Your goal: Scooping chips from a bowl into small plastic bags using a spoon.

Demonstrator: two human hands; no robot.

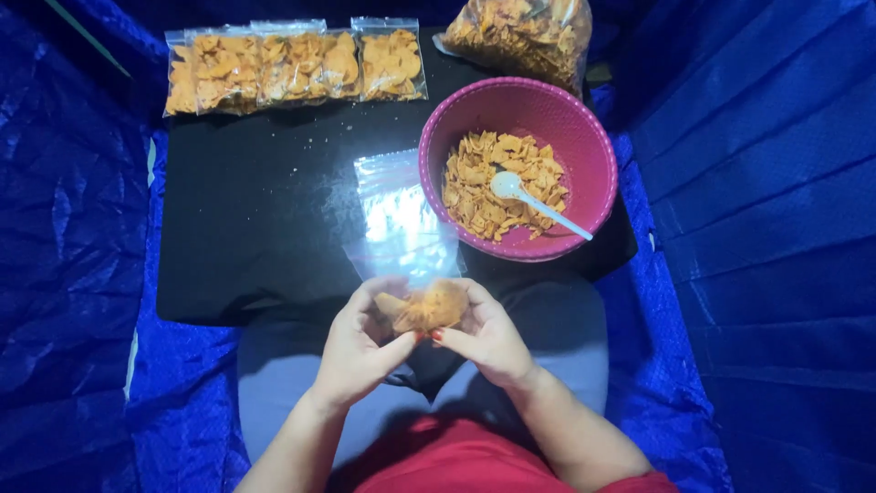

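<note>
Left hand (358, 351) and right hand (484, 336): fingers closed on chip bag (427, 307), above lap. Done: four filled bags (292, 66) along mat (255, 219) far edge. Left: chips in pink bowl (584, 137) with spoon (534, 201); empty bags (397, 210); bulk sack (520, 32).

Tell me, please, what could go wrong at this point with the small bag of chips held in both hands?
The small bag of chips is pinched between the left hand and right hand over the lap, off the black board; squeezing could crush the chips or spill some. The empty clear bags lie loose beside the pink bowl and might slide off. The white spoon leans on the chips and may tip.
</note>
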